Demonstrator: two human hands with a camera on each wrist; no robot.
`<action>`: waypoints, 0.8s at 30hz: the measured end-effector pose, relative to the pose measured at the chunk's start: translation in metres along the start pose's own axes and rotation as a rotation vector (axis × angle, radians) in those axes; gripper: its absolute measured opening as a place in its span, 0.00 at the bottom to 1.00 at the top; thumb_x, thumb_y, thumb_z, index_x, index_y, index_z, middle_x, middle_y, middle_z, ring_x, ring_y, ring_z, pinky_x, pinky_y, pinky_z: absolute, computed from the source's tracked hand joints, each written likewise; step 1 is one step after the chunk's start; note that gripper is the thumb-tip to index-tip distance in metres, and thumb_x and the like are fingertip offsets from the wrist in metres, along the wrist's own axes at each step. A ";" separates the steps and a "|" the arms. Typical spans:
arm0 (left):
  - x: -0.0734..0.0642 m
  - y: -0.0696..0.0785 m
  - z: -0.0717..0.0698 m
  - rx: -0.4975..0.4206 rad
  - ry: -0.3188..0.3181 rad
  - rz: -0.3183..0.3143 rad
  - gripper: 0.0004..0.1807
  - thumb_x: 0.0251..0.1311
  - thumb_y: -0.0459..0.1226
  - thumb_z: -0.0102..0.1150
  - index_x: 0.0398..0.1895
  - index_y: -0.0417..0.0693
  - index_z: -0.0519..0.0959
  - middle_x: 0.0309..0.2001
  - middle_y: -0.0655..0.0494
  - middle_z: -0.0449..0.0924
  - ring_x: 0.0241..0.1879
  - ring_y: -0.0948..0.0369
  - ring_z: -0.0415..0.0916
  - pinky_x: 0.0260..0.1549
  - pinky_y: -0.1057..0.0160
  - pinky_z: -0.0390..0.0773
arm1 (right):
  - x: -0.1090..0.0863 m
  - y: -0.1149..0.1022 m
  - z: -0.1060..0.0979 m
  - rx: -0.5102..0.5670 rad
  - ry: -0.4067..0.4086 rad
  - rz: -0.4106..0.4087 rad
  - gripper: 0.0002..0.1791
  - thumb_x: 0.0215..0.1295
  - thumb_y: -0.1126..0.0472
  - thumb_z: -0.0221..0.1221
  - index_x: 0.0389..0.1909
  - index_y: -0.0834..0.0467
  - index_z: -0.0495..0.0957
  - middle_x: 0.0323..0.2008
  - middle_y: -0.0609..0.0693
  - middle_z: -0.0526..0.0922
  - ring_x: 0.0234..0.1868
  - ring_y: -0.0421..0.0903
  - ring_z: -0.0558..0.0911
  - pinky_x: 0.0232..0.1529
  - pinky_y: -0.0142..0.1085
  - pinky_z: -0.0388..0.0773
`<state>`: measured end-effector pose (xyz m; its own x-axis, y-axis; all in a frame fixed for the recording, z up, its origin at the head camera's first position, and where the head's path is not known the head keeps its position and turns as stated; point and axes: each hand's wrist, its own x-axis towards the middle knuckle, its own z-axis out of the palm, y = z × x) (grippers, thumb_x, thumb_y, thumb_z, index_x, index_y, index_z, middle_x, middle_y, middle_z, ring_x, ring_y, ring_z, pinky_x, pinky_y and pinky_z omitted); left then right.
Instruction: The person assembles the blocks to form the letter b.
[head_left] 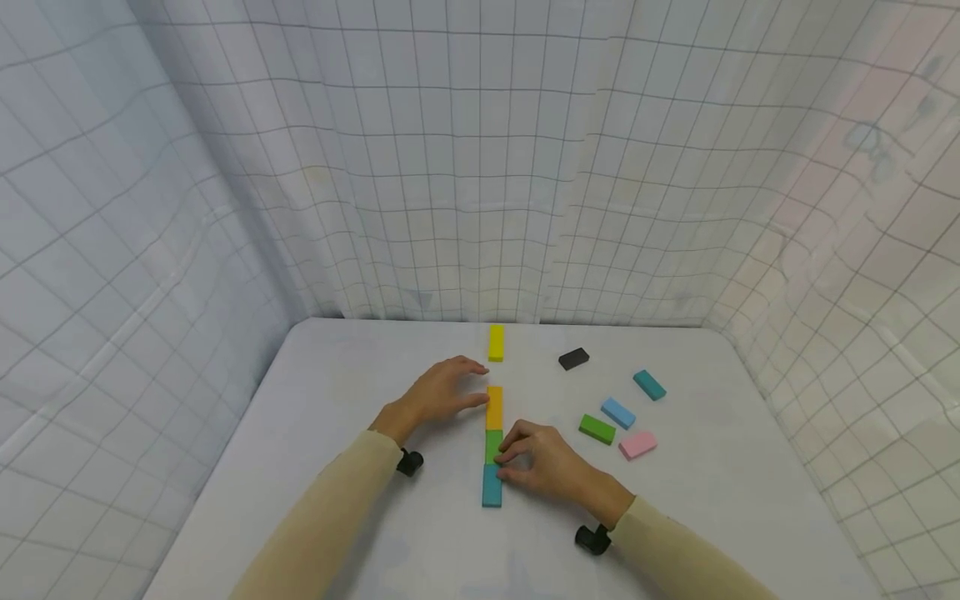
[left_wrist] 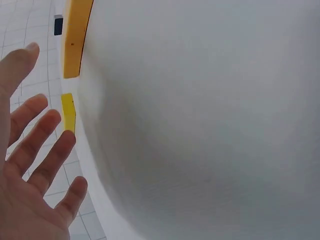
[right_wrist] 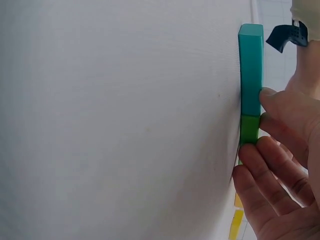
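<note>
Lying end to end on bench (head_left: 315, 433): teal block (head_left: 492, 490), green block (head_left: 492, 443), orange block (head_left: 495, 414). Right grip (head_left: 546, 460) unclenched, touching green block; left grip (head_left: 441, 392) spread beside orange block. Likely light, rigid, smooth; pinch long sides.

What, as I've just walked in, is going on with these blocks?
A person has an orange block, green block and teal block lined up. The right hand touches the green and teal ones; the left hand is spread beside the orange one. A yellow block lies apart beyond them; five more blocks lie scattered to the right.
</note>
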<state>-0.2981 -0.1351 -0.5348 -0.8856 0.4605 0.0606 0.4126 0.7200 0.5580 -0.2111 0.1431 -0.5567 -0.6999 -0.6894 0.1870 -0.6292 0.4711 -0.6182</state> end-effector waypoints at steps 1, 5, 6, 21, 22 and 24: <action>0.003 -0.001 -0.001 0.012 0.015 -0.009 0.31 0.79 0.53 0.75 0.77 0.49 0.85 0.77 0.49 0.84 0.80 0.45 0.80 0.85 0.38 0.77 | 0.000 0.000 0.000 0.002 -0.001 0.000 0.08 0.73 0.59 0.81 0.50 0.52 0.99 0.53 0.45 0.91 0.56 0.40 0.91 0.67 0.40 0.92; 0.013 -0.007 -0.004 0.055 0.062 -0.049 0.32 0.80 0.52 0.74 0.80 0.49 0.83 0.79 0.46 0.82 0.81 0.43 0.79 0.84 0.37 0.76 | 0.002 -0.001 -0.001 0.007 -0.005 0.001 0.08 0.73 0.59 0.81 0.50 0.53 0.99 0.53 0.45 0.91 0.57 0.41 0.90 0.67 0.40 0.92; 0.016 -0.008 -0.005 0.067 0.075 -0.053 0.32 0.81 0.51 0.74 0.80 0.49 0.82 0.80 0.45 0.82 0.80 0.43 0.79 0.84 0.36 0.77 | 0.002 -0.001 -0.001 0.006 -0.006 0.000 0.08 0.74 0.59 0.81 0.50 0.53 0.99 0.53 0.45 0.91 0.57 0.41 0.90 0.67 0.40 0.92; 0.053 -0.013 -0.005 0.150 0.088 -0.102 0.36 0.82 0.49 0.73 0.87 0.50 0.76 0.86 0.44 0.74 0.83 0.40 0.74 0.83 0.30 0.76 | 0.000 0.001 -0.002 0.004 -0.014 0.011 0.08 0.75 0.57 0.81 0.51 0.51 0.99 0.53 0.44 0.91 0.57 0.37 0.90 0.67 0.37 0.91; 0.055 -0.012 -0.004 0.153 0.081 -0.109 0.37 0.81 0.49 0.73 0.87 0.51 0.75 0.86 0.44 0.73 0.84 0.40 0.74 0.83 0.30 0.75 | -0.001 0.002 -0.002 0.007 -0.013 0.006 0.08 0.75 0.57 0.80 0.51 0.51 0.99 0.53 0.44 0.91 0.57 0.37 0.90 0.67 0.37 0.92; 0.059 -0.011 -0.003 0.156 0.072 -0.116 0.38 0.81 0.49 0.74 0.88 0.50 0.74 0.87 0.44 0.72 0.84 0.39 0.73 0.84 0.31 0.75 | -0.002 0.002 -0.002 0.009 -0.009 -0.008 0.08 0.75 0.57 0.80 0.51 0.52 0.99 0.53 0.45 0.91 0.56 0.38 0.90 0.66 0.37 0.92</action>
<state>-0.3556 -0.1177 -0.5352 -0.9398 0.3353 0.0658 0.3299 0.8404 0.4299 -0.2117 0.1462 -0.5564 -0.6916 -0.6980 0.1856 -0.6319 0.4602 -0.6237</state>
